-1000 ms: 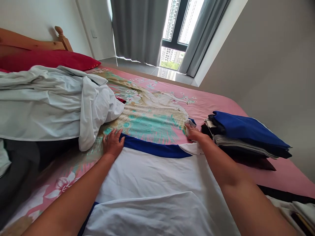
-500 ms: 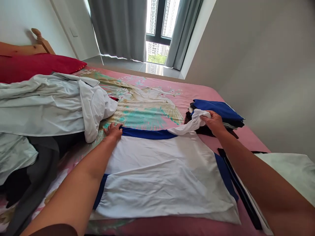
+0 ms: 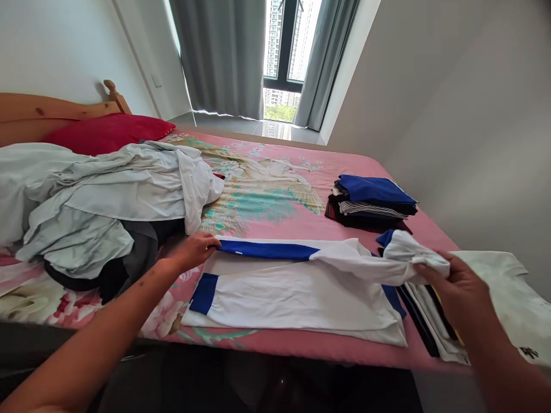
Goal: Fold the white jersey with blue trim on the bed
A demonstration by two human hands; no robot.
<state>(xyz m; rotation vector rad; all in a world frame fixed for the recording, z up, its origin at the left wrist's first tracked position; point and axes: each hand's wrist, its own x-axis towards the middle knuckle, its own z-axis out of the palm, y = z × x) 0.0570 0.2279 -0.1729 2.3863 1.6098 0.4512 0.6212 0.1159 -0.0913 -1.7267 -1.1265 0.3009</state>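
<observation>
— Where is the shirt [image 3: 297, 292]?

— It lies flat on the bed [image 3: 353, 169], near the front edge, long axis running left to right across the person's front. The blue band along its far edge runs the same way.

— And the hands?

— The left hand [image 3: 196, 250] rests at the far left corner, fingers closed on the end of the blue band, forearm low over the bed. The right hand [image 3: 458, 285] is off the shirt's right end, raised a little, fingers pinched on the sleeve [image 3: 402, 258], which is pulled out to the right and lifted clear of the body of the shirt.

— So the sleeve lies which way from the shirt?

— To the right of it; the shirt's body is to the left of the right hand.

— What else is there?

— A folded stack [image 3: 372, 201] sits beyond the right hand, apart from the shirt. A loose heap of pale laundry [image 3: 107, 195] lies behind the left hand, just beside it.
</observation>
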